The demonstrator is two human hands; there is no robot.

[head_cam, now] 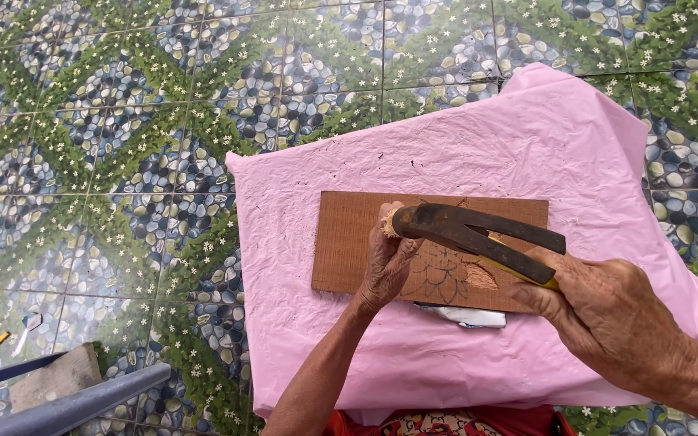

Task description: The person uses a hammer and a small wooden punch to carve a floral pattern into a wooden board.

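A brown wooden board (349, 242) with a pencilled pattern and a small carved patch lies on a pink plastic sheet (446, 145). My left hand (385, 262) is closed around a chisel handle (387, 220), whose worn pale top shows above my fingers, standing on the board. My right hand (607, 311) grips a claw hammer (462, 230) by its yellow handle. The rusty hammer head sits right at the chisel's top. The chisel's blade is hidden by my hand.
A flat metal tool (466, 316) lies on the sheet just below the board. The floor is patterned pebble tile (123, 121). At the lower left lie a grey pipe (82, 404), a wood block (54, 375) and small scraps.
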